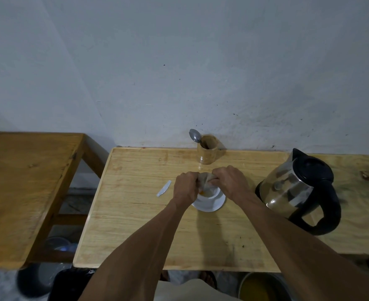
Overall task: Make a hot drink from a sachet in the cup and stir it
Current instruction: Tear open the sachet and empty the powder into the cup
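A white cup (211, 195) stands on a white saucer (214, 205) in the middle of the light wooden table (135, 213). Orange powder shows inside the cup. My left hand (184, 187) and my right hand (231, 181) both pinch a greyish sachet (204, 178) directly above the cup, its lower end tipped into the cup's mouth. A metal spoon (195, 135) stands in a wooden holder (208, 152) at the table's back edge. A steel kettle (296, 187) with a black lid and handle stands to the right of the cup.
A torn white strip (164, 189) lies on the table left of the saucer. A darker wooden table (27, 181) stands to the left across a gap. The wall runs right behind. Bowls and containers (261, 287) sit on the floor below.
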